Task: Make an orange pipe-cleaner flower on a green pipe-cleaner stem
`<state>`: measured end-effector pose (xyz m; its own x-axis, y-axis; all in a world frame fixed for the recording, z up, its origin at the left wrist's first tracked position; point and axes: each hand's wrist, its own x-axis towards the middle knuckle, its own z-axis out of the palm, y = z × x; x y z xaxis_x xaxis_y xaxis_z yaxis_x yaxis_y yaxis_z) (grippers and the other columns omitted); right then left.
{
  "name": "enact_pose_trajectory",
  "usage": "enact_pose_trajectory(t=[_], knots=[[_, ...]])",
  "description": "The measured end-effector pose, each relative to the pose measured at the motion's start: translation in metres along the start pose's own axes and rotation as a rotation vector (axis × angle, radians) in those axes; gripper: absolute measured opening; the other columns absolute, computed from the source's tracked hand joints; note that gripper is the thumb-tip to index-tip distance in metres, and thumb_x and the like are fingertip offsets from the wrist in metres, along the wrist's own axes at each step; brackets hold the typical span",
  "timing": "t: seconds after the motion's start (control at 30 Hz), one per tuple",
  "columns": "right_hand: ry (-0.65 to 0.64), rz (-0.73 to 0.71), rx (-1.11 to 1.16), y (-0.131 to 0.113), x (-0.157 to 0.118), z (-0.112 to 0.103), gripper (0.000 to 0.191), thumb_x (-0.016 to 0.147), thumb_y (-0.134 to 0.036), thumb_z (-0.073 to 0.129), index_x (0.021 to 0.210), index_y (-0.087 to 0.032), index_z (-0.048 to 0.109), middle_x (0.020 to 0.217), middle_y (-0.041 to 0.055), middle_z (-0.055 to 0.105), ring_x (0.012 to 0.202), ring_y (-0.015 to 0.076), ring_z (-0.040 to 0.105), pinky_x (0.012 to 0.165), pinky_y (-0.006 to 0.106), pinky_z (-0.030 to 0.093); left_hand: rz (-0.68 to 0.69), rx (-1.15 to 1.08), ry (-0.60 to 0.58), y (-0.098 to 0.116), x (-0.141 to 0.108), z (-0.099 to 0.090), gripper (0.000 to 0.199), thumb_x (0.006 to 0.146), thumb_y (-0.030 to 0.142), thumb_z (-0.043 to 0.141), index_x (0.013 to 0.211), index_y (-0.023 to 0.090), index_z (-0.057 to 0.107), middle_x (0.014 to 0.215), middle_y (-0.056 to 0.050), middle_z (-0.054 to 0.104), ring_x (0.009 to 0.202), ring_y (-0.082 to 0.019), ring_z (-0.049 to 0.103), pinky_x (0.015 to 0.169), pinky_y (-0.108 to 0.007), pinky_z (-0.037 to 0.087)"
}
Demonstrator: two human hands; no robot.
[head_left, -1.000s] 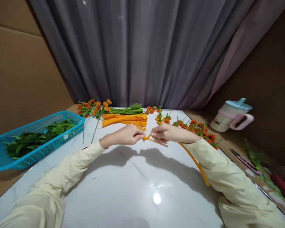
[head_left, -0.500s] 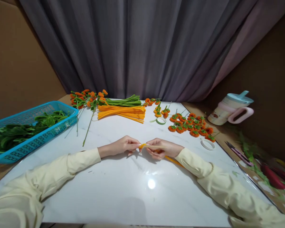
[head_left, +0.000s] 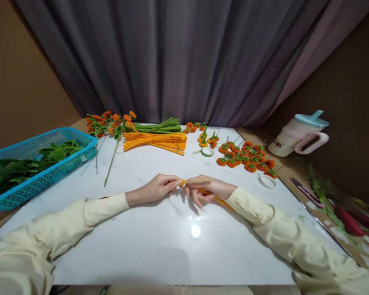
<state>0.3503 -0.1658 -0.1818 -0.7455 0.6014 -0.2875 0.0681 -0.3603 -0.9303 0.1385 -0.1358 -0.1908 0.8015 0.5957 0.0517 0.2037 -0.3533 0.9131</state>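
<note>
Over the middle of the white table, my left hand pinches a small yellow-orange fuzzy coil between thumb and fingertips. A thin pale stick points from the coil toward the right, lying along my right hand. That hand is closed around the stick, its lower fingers curled loosely beneath. From under my right palm, a yellow-orange fuzzy strip trails toward the right sleeve. How the strip joins the coil is hidden by the fingers.
Behind the hands lie orange stems, green stems and small orange flowers. Tape rolls sit nearby. A blue basket with green leaves stands left; a lidded cup and pink scissors are right.
The coil now sits closer to my left fingertips. My right hand has loosened its lower fingers and turned slightly, and the stick shows more of its length. The whole view has shifted a little.
</note>
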Motion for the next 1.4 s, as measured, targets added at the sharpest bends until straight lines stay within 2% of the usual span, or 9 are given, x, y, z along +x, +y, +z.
enact_pose_trajectory(t=[0.13, 0.27, 0.5, 0.6, 0.7, 0.9, 1.07, 1.23, 1.4], knots=[[-0.03, 0.009, 0.008, 0.002, 0.0, 0.0, 0.027, 0.09, -0.037, 0.043, 0.083, -0.012, 0.051, 0.046, 0.0024, 0.059, 0.028, 0.0033, 0.019, 0.028, 0.017, 0.012, 0.089, 0.153, 0.058, -0.001, -0.002, 0.003, 0.039, 0.093, 0.037, 0.035, 0.091, 0.01, 0.064, 0.064, 0.0, 0.052, 0.057, -0.009, 0.042, 0.055, -0.02, 0.034], [-0.024, 0.002, 0.02, 0.005, 0.0, 0.001, 0.028, 0.09, -0.038, 0.043, 0.081, -0.012, 0.051, 0.047, 0.0038, 0.061, 0.027, 0.0038, 0.021, 0.028, 0.018, 0.014, 0.217, 0.257, 0.12, -0.003, -0.003, 0.005, 0.032, 0.093, 0.031, 0.036, 0.096, 0.013, 0.062, 0.085, -0.005, 0.065, 0.071, -0.012, 0.055, 0.067, -0.021, 0.041], [-0.029, -0.029, 0.033, 0.006, -0.001, 0.0, 0.028, 0.09, -0.036, 0.042, 0.082, -0.012, 0.052, 0.05, 0.0057, 0.063, 0.026, 0.0048, 0.029, 0.028, 0.017, 0.02, 0.2, 0.342, 0.177, -0.007, -0.005, 0.008, 0.026, 0.094, 0.027, 0.037, 0.111, 0.016, 0.053, 0.098, -0.005, 0.065, 0.079, -0.012, 0.06, 0.074, -0.02, 0.044], [-0.035, -0.033, 0.033, 0.007, 0.0, -0.001, 0.028, 0.09, -0.036, 0.043, 0.082, -0.011, 0.052, 0.051, 0.0062, 0.063, 0.027, 0.0056, 0.031, 0.027, 0.017, 0.021, 0.305, 0.373, 0.193, -0.011, -0.006, 0.009, 0.028, 0.094, 0.025, 0.037, 0.116, 0.016, 0.051, 0.109, -0.008, 0.063, 0.093, -0.014, 0.06, 0.083, -0.022, 0.044], [-0.033, -0.032, 0.034, 0.01, 0.002, -0.001, 0.028, 0.09, -0.036, 0.043, 0.083, -0.011, 0.052, 0.053, 0.0061, 0.064, 0.028, 0.0061, 0.034, 0.027, 0.017, 0.023, 0.371, 0.38, 0.217, -0.013, -0.006, 0.01, 0.026, 0.094, 0.023, 0.037, 0.112, 0.015, 0.055, 0.108, -0.008, 0.064, 0.096, -0.014, 0.06, 0.086, -0.022, 0.044], [-0.018, 0.009, 0.002, 0.01, 0.003, 0.001, 0.034, 0.094, -0.038, 0.036, 0.088, -0.009, 0.054, 0.057, 0.0071, 0.067, 0.028, 0.006, 0.039, 0.029, 0.017, 0.026, 0.298, 0.353, 0.249, -0.01, -0.004, 0.009, 0.024, 0.094, 0.023, 0.038, 0.104, 0.014, 0.058, 0.099, -0.007, 0.067, 0.083, -0.013, 0.062, 0.076, -0.021, 0.045], [-0.007, 0.036, -0.01, 0.007, 0.004, 0.003, 0.036, 0.091, -0.041, 0.043, 0.085, -0.008, 0.057, 0.059, 0.0091, 0.068, 0.029, 0.0052, 0.039, 0.029, 0.017, 0.025, 0.185, 0.305, 0.246, -0.006, -0.002, 0.009, 0.024, 0.093, 0.025, 0.039, 0.104, 0.015, 0.058, 0.095, -0.005, 0.067, 0.079, -0.013, 0.062, 0.073, -0.019, 0.045], [-0.017, 0.053, -0.018, 0.005, 0.004, 0.006, 0.039, 0.089, -0.044, 0.045, 0.085, -0.007, 0.058, 0.06, 0.009, 0.068, 0.029, 0.0045, 0.038, 0.029, 0.016, 0.026, 0.195, 0.305, 0.228, -0.006, -0.001, 0.009, 0.027, 0.093, 0.027, 0.038, 0.11, 0.016, 0.056, 0.104, -0.006, 0.066, 0.083, -0.013, 0.062, 0.076, -0.02, 0.045], [0.0, 0.078, -0.037, 0.005, 0.004, 0.01, 0.038, 0.09, -0.044, 0.046, 0.085, -0.008, 0.057, 0.057, 0.0072, 0.067, 0.031, 0.0045, 0.04, 0.03, 0.015, 0.03, 0.168, 0.328, 0.222, -0.006, -0.001, 0.009, 0.025, 0.093, 0.027, 0.039, 0.104, 0.016, 0.059, 0.094, -0.004, 0.068, 0.073, -0.011, 0.06, 0.069, -0.019, 0.043]])
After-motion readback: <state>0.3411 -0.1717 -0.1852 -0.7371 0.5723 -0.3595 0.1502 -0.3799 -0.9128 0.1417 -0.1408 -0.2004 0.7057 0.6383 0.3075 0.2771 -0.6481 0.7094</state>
